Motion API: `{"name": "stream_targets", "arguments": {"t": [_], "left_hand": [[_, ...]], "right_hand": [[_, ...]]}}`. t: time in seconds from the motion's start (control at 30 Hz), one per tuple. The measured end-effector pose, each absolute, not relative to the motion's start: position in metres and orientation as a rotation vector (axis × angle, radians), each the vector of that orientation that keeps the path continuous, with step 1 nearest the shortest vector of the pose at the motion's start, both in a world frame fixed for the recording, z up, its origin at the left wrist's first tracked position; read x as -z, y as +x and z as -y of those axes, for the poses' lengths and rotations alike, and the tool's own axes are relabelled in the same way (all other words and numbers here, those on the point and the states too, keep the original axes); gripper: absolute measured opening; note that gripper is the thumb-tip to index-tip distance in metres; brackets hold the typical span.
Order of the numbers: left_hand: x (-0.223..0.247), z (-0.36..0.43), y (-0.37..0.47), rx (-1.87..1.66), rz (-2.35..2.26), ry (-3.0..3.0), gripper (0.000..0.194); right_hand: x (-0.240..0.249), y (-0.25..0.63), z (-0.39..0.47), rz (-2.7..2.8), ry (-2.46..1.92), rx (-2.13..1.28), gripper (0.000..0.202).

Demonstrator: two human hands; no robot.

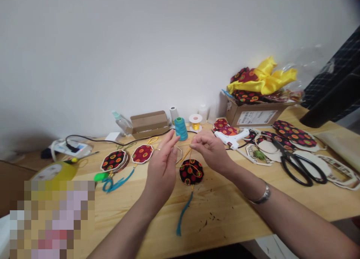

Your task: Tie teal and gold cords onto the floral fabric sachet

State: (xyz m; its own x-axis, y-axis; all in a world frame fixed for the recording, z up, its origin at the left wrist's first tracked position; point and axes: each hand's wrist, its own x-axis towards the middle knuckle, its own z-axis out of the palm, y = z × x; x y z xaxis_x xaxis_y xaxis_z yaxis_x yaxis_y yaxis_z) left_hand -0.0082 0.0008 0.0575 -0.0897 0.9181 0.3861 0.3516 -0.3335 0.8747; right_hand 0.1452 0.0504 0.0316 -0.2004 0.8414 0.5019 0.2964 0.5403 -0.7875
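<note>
Near the middle of the table lies a round black patterned fabric ornament [191, 172], with a blue tassel [184, 216] trailing toward the front edge. My right hand [209, 150], above and right of it, pinches a thin yellow cord [189, 151] that rises from the ornament's top. My left hand [163, 165] is to the ornament's left, turned on edge with its fingers stretched out, and nothing shows in it. A red patterned ornament [143, 154] and a stack of black ones [114, 161] lie left of my left hand.
Along the wall stand a blue thread spool [181, 129], a yellow cord spool [195, 122] and a small open box [150, 124]. On the right are a white glue gun [233, 138], black-handled scissors [302, 168] and a cardboard box [253, 114] of fabric. A power strip [73, 149] sits left.
</note>
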Motion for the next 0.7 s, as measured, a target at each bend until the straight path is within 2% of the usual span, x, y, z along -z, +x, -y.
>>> {"name": "stream_targets", "arguments": {"t": [0.1, 0.27, 0.47, 0.7], "left_hand": [[-0.056, -0.002, -0.002, -1.343, -1.354, 1.498, 0.027], [-0.024, -0.005, 0.005, -1.266, -1.152, 1.288, 0.03], [-0.013, -0.005, 0.001, -1.223, -1.079, 1.102, 0.025], [-0.014, -0.005, 0.001, -1.194, -1.236, 1.039, 0.023]], "right_hand": [[-0.03, 0.144, -0.049, 1.736, -0.913, -0.62, 0.01], [-0.026, 0.14, -0.045, 1.73, -0.925, -0.677, 0.012], [-0.022, 0.139, -0.047, 1.688, -0.936, -0.735, 0.012], [-0.02, 0.138, -0.047, 1.657, -0.95, -0.837, 0.013]]}}
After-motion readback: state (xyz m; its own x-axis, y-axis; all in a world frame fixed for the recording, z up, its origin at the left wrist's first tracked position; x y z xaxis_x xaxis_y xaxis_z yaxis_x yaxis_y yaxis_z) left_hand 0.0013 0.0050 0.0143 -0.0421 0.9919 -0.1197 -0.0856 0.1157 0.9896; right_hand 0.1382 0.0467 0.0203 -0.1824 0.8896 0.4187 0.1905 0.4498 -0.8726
